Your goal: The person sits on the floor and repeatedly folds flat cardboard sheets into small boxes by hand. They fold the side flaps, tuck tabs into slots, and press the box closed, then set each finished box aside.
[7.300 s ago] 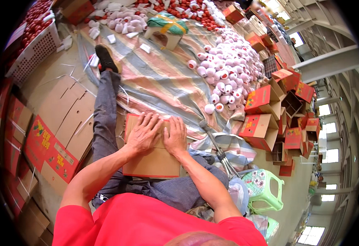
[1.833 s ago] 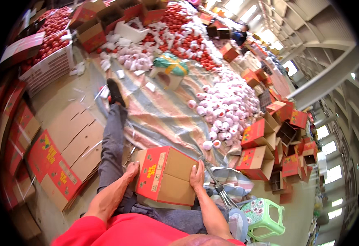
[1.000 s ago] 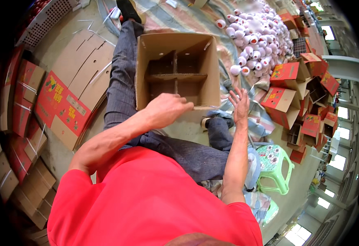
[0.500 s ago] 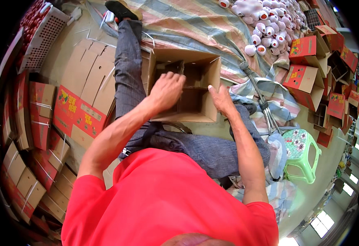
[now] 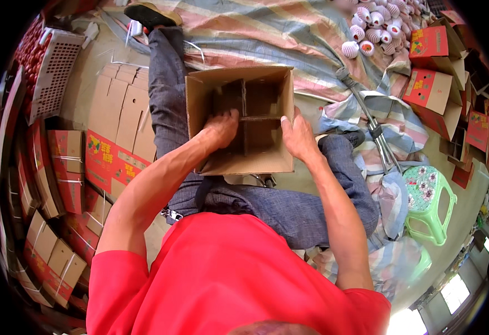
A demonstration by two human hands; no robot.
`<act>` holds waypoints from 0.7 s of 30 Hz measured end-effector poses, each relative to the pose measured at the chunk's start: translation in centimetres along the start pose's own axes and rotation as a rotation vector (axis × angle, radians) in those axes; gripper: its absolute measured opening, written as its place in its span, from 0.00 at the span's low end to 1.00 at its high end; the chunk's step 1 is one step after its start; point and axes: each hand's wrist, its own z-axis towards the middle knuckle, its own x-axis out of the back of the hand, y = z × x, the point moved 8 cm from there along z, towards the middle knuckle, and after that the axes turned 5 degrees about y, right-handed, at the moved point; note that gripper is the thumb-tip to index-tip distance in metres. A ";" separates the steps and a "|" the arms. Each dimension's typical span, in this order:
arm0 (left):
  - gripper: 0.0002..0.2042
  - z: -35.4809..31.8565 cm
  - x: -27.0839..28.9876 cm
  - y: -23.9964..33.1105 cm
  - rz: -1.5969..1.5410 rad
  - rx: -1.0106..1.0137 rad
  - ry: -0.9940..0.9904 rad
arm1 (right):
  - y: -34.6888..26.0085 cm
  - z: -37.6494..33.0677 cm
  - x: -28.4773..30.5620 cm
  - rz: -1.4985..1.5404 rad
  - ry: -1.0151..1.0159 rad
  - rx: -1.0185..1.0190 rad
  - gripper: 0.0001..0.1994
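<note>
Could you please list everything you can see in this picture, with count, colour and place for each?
Cardboard box: one, brown, open, on the person's lap, with a cardboard divider inside.
Flattened cartons: several, brown and red, on the floor to the left.
Bundled cartons: many, red and brown, stacked at far left.
Plastic crate: one, white, upper left.
Assembled boxes: several, red, at right.
Net-wrapped fruit: many, white and pink, upper right.
Striped tarp: one, multicoloured, under the legs.
Plastic stool: one, green, at right.
Left hand: inside the box on the divider.
Right hand: on the box's right wall.
</note>
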 end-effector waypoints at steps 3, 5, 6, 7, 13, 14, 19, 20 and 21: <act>0.20 0.4 -0.6 0.0 -0.048 0.076 -0.118 | 1.0 0.0 -0.8 -0.057 -0.079 -0.079 0.23; 0.21 1.1 0.9 0.4 -0.041 0.081 -0.131 | 0.8 0.2 -0.5 -0.011 -0.056 -0.040 0.23; 0.21 0.3 1.8 0.8 -0.042 0.036 -0.132 | 1.0 0.4 -0.5 -0.030 -0.063 -0.045 0.23; 0.20 -0.2 2.3 1.0 -0.094 0.018 -0.125 | 1.8 0.3 -1.1 -0.098 -0.137 -0.099 0.24; 0.19 0.4 1.8 0.5 -0.194 0.144 -0.159 | 3.1 0.7 -0.8 -0.094 -0.139 -0.008 0.26; 0.18 0.9 1.6 1.0 -0.198 0.109 -0.158 | 5.1 1.2 -0.8 -0.249 -0.158 -0.164 0.27; 0.22 -4.1 7.1 4.6 -0.196 -0.161 0.085 | 7.0 1.2 -0.2 -0.259 -0.282 -0.226 0.26; 0.24 -6.9 10.2 5.2 -0.313 -0.247 0.303 | 7.4 0.9 0.4 -0.221 -0.257 -0.313 0.25; 0.25 -10.1 13.2 5.3 -0.397 -0.307 0.530 | 7.7 0.5 1.0 -0.179 -0.226 -0.403 0.25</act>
